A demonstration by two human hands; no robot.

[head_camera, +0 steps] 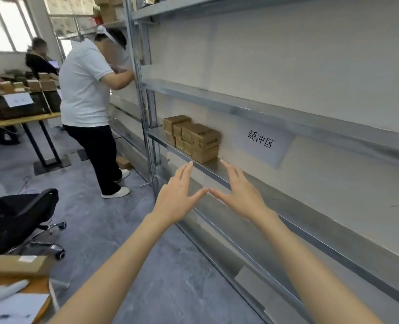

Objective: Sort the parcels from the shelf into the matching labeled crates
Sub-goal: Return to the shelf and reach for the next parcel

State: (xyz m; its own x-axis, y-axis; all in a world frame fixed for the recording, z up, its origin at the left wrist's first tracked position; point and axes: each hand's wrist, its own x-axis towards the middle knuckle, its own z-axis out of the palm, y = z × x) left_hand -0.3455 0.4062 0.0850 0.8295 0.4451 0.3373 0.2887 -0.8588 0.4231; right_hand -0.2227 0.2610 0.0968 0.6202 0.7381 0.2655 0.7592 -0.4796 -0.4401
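Left hand: your left hand is released, fingers straight and together, and holds nothing.
Right hand: your right hand is likewise flat and carries nothing; its thumb tip meets the left thumb tip, and both hands hang in front of the shelf edge.
Parcels: the small brown cardboard parcels stand stacked in a tight block on the grey metal shelf, at its far left end, just beyond your fingertips and apart from them.
Shelf marking: a white paper sheet with black printed characters is fixed to the back wall just right of the stack.
Crates: dark crates with a white paper label sit on the far yellow-edged tabletop, well apart from the shelf; their wording is too small to read.
Work done: I judge none attributable to you here; no parcel is in hand. Brown boxes lie above the crates, but whether they are sorted cannot be told.
Work left: the whole stack awaits picking, reading and carrying across.
Other staff: a person in a white shirt works at the neighbouring bay.
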